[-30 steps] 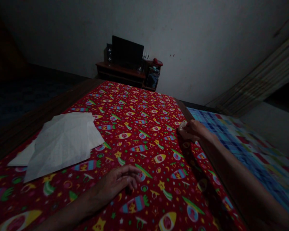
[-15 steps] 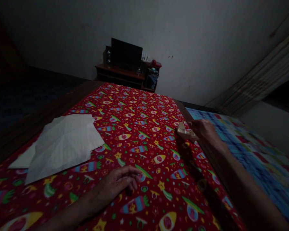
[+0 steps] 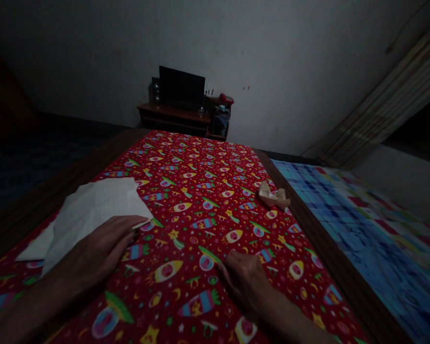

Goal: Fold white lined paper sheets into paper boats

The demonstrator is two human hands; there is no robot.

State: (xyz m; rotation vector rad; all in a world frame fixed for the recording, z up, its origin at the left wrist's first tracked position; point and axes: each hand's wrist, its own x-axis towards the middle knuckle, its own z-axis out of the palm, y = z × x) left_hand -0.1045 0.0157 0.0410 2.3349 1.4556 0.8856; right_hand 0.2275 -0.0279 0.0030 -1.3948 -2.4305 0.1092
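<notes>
My left hand [image 3: 102, 246] reaches over the near right edge of a fanned stack of white paper [image 3: 100, 198]. Its fingers are closed on the edge near the right corner; how many sheets they hold is unclear. Above the red patterned cloth, at the near middle, my right hand [image 3: 245, 277] has its fingers curled in, and nothing shows in it. A folded paper boat [image 3: 273, 196], brownish in colour, rests by the cloth's right edge, apart from both hands.
The red cloth [image 3: 204, 224] lies on a dark wooden surface [image 3: 297, 205]. Colourful checked bedding [image 3: 329, 205] spreads to the right. Against the far wall, a small desk [image 3: 172, 114] carries a black monitor [image 3: 182, 87], a speaker and a red telephone [image 3: 225, 99].
My right hand has let go of the paper boat and come back toward the near middle. My left hand has moved left from the bare cloth onto the paper stack's edge.
</notes>
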